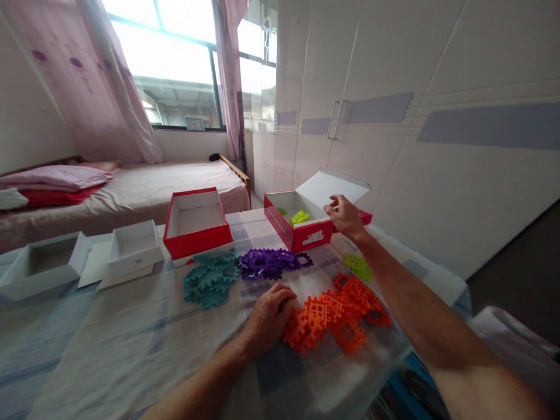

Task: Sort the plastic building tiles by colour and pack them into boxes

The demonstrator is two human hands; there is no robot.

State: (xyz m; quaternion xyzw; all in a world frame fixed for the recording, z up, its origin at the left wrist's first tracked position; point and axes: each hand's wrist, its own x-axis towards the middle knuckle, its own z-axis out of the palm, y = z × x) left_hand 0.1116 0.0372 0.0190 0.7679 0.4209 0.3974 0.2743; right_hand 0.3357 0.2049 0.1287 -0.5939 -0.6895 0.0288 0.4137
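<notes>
My right hand (345,216) is over the right edge of a red-and-white box (297,238), its fingers loosely bent and apart, with nothing visible in them. The box's white lid flap (332,185) stands raised behind the hand. Inside the box lie yellow-green interlocking plastic pieces (300,218). My left hand (270,312) rests on the table, its fingers loosely bent beside a pile of orange interlocking plastic pieces (328,312). No piece shows in its grasp, and its thumb side is partly hidden. More yellow-green pieces (359,266) lie on the table below my right forearm.
Purple pieces (266,262) and teal pieces (210,280) form piles on the cloth-covered table (166,350). An open red box (196,224) and two white boxes (135,248) stand at the back left. Behind are a bed (175,181) and a wardrobe (376,70).
</notes>
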